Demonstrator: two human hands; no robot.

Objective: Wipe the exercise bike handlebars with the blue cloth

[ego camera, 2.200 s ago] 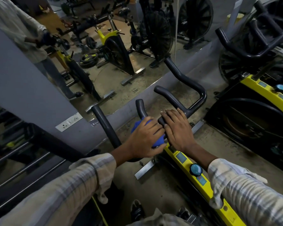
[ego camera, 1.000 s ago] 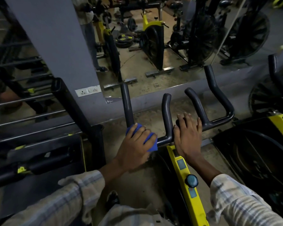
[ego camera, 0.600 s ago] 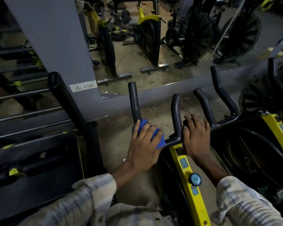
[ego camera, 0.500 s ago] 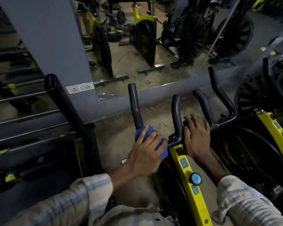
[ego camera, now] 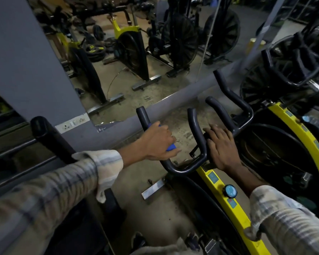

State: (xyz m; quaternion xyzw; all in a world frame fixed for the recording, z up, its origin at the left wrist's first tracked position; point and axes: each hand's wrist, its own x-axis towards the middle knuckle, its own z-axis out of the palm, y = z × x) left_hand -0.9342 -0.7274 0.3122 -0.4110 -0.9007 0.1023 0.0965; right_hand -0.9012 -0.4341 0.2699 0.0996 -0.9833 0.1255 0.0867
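Blue cloth (ego camera: 170,147), gripped in left hand (ego camera: 157,142), slid up outer bar; right hand (ego camera: 222,150) stays flat.

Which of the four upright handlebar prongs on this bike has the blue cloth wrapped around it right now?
The leftmost prong. The left hand grips the blue cloth around it; the other three stand bare, with the right hand resting near the middle.
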